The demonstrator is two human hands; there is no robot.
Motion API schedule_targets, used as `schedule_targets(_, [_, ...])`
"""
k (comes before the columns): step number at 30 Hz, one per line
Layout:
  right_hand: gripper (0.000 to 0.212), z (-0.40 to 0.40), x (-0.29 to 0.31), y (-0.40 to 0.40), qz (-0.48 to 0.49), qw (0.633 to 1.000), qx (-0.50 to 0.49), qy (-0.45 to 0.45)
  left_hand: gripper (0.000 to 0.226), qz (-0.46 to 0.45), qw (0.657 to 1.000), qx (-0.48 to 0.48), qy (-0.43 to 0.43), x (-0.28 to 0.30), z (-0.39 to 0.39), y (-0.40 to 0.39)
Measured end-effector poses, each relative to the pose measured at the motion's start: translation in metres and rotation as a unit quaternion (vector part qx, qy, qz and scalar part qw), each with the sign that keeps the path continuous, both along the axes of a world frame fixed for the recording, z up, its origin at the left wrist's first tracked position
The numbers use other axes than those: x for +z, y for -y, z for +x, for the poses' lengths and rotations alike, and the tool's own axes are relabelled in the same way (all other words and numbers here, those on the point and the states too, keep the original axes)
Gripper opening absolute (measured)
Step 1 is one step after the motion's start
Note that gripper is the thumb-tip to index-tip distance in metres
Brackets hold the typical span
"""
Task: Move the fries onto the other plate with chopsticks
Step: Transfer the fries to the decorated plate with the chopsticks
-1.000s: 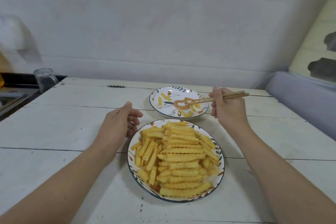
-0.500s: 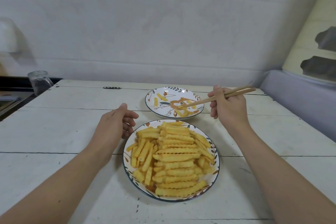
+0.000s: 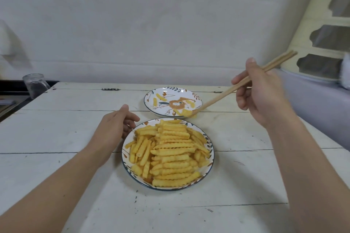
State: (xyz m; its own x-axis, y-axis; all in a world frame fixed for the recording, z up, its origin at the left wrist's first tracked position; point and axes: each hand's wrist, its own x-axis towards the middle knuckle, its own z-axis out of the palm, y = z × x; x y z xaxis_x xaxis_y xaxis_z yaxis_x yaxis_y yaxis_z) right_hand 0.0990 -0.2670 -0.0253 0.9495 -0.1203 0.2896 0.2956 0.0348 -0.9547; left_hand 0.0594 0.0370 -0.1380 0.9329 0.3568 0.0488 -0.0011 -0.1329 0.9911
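- Your right hand (image 3: 263,96) grasped slim wooden chopsticks (image 3: 236,87).
- Your left hand (image 3: 113,128) lay relaxed, released.
- Crinkle-cut fries (image 3: 168,151) heaped the round glazed plate (image 3: 209,168).

Showing two bare forearms, entering from the lower left and lower right of the frame. Wearing no sleeves, watch, bracelet or rings. Ending in a bare left hand (image 3: 115,128) at centre left and a bare right hand (image 3: 263,91), slightly motion-blurred, at upper right. Showing a short, unpainted thumbnail.
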Motion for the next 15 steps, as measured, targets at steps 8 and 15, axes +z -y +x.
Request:
schedule_targets(8, [0.052,-0.009,0.0,0.003,-0.119,0.992,0.022,-0.032,0.058,0.003,1.0,0.003,-0.002,-0.004,0.002,-0.004])
schedule_targets(15, [0.046,0.029,0.0,0.004,-0.016,0.998,-0.028,-0.051,0.058,-0.002,1.0,-0.002,-0.003,-0.002,0.005,-0.002])
